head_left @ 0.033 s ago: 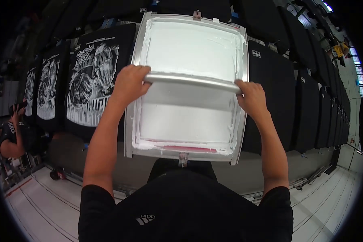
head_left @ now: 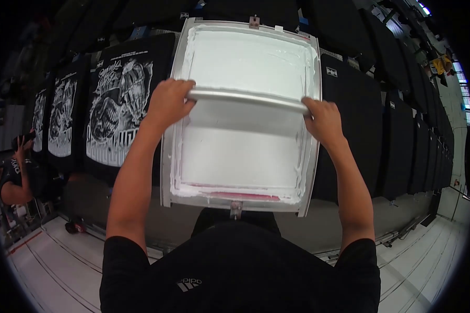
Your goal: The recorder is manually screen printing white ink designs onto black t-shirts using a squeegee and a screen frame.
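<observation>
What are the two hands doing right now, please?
Left hand: closed on the left end of the squeegee.
Right hand: closed on its right end.

Even, sharp centre; heavy fisheye bending and black vignette at rim; window glare upper right.

Both hands on the squeegee [head_left: 248,99] — left hand [head_left: 168,103], right hand [head_left: 324,119]. It sits across the ink-covered screen frame [head_left: 312,156], black printed shirts [head_left: 117,104] alongside.
</observation>
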A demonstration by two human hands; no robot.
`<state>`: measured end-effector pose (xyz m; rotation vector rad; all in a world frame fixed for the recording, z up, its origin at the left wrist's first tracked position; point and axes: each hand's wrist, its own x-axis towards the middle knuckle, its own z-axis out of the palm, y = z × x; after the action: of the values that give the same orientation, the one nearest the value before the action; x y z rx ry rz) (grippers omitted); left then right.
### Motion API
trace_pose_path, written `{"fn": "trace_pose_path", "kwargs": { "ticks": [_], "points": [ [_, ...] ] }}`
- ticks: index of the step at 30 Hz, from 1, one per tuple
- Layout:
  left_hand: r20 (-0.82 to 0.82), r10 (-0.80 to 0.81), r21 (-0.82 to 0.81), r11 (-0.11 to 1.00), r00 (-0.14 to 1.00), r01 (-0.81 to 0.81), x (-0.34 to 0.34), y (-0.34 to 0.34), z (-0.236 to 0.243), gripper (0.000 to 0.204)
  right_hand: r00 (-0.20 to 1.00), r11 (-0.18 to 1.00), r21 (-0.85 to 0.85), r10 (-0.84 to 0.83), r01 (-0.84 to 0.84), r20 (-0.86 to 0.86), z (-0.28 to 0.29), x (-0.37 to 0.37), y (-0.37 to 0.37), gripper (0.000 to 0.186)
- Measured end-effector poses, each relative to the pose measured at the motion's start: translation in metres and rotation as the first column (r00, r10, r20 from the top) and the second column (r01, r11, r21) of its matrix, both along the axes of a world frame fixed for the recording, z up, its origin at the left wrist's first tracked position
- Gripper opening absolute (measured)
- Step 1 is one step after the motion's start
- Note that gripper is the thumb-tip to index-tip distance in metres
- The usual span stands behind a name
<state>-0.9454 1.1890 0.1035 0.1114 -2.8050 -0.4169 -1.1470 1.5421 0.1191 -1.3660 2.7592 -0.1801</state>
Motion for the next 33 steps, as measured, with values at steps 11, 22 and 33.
{"fn": "trace_pose_path", "kwargs": {
  "ticks": [11, 22, 33],
  "points": [
    [0.107, 0.184, -0.207, 0.965, 0.977, -0.159, -0.092, -0.035, -0.100, 0.038, 0.970, 0.996, 0.052, -0.053, 0.067, -0.236, -0.115, -0.072, -0.065, 0.026],
    [0.177, 0.041, -0.001, 0.999, 0.983, -0.041, 0.089, 0.045, -0.008, 0.038, 0.987, 0.993, -0.068, 0.102, -0.094, 0.123, 0.010, 0.076, 0.043, 0.033],
    [0.267, 0.000, 0.120, 0.992, 0.964, -0.033, 0.223, 0.124, -0.011, 0.036, 0.969, 0.999, 0.038, 0.026, -0.036, 0.244, 0.004, 0.215, 0.115, 0.037]
  ]
}}
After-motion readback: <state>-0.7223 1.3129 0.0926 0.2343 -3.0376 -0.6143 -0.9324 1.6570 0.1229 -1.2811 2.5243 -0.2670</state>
